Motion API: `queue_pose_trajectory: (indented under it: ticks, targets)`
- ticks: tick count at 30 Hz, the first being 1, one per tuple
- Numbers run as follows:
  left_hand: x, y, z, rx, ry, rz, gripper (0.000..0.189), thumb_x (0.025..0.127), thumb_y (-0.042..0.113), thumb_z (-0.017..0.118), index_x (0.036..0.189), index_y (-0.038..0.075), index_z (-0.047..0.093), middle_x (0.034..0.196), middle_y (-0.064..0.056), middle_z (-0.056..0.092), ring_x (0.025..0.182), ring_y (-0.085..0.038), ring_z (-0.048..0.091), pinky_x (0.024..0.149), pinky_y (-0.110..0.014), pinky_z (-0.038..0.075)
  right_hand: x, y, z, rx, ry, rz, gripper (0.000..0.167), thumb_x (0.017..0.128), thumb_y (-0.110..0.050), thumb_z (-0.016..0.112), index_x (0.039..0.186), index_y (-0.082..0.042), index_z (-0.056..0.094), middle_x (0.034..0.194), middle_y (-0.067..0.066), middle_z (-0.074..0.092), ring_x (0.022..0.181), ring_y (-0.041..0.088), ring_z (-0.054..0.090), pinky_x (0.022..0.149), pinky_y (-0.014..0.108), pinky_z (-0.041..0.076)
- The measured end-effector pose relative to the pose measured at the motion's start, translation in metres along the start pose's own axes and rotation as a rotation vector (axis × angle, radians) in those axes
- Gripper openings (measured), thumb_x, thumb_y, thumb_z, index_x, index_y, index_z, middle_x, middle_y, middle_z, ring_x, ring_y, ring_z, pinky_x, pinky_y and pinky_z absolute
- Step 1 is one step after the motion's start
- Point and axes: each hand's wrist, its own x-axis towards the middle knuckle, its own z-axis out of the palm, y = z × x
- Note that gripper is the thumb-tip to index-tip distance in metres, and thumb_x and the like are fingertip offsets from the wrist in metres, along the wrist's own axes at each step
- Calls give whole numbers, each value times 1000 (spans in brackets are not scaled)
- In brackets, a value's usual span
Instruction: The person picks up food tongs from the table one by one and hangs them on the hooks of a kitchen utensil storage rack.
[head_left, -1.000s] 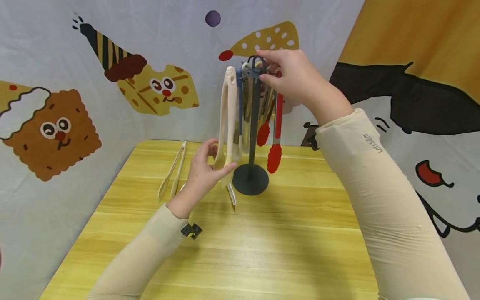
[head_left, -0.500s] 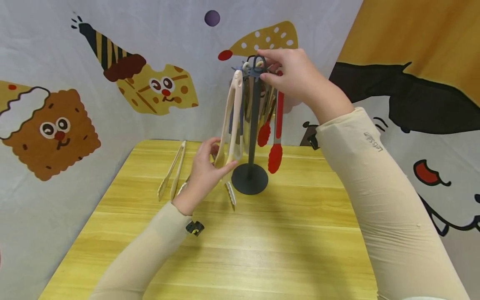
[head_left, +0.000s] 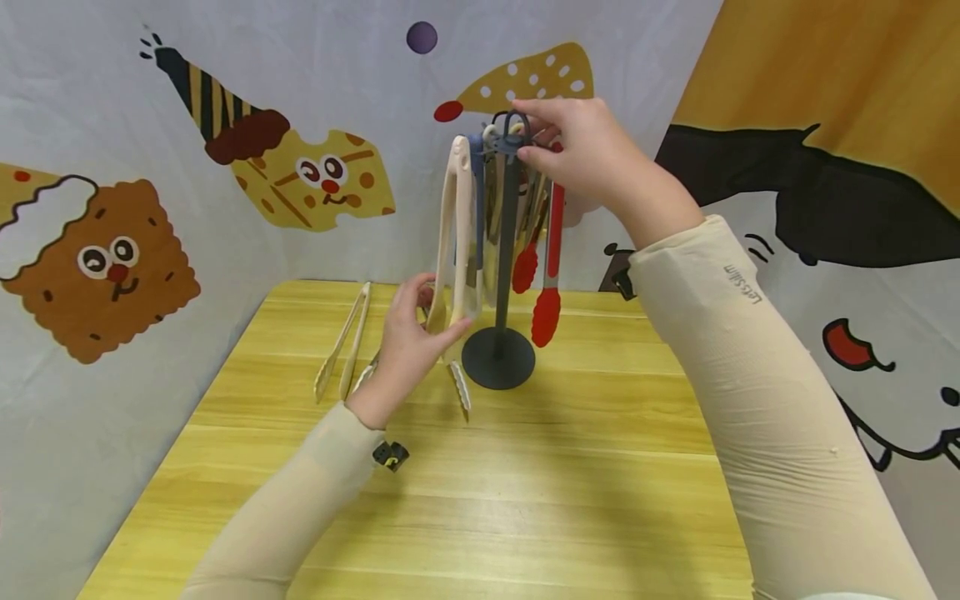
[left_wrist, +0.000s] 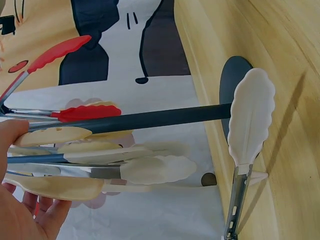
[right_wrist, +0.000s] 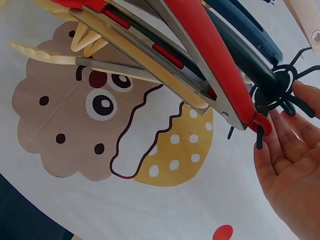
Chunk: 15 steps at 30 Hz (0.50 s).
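My left hand point(head_left: 405, 346) holds a pair of cream tongs point(head_left: 462, 225) low on its arms, thumb on one side and fingers on the other. The pivot end points up, beside the blue tongs point(head_left: 479, 208) on a dark utensil stand point(head_left: 504, 250). My right hand point(head_left: 581, 150) grips the hooked top of this stand. In the right wrist view, fingers and thumb of the right hand point(right_wrist: 295, 155) surround the hub point(right_wrist: 274, 90) and its black hooks. Red tongs point(head_left: 553, 250) and several others hang from the stand.
Another cream pair of tongs point(head_left: 345, 342) lies on the wooden table point(head_left: 525, 500) at the left. Tongs with a white scalloped head point(left_wrist: 252, 117) lie partly behind my left hand. The stand's round base point(head_left: 498, 367) sits near the printed cloth point(head_left: 360, 67) at the back.
The held cream tongs' pivot end swung right and slightly down, across the blue tongs, then back left and up. My right hand has stayed on the stand's top.
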Motion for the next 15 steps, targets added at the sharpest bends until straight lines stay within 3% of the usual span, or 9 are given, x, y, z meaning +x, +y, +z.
queue_pose_trajectory:
  ticks: [15]
  targets:
    - [2,0,-2,26,-4,-9,71,72,28,83,131,15,46,102,-6,50,92,-19,47,65,-31,46,0,1,-1,-1,-8,-5,57,97,-29,51,149,-30,29,133,9,54,120,22,53,99,37,46]
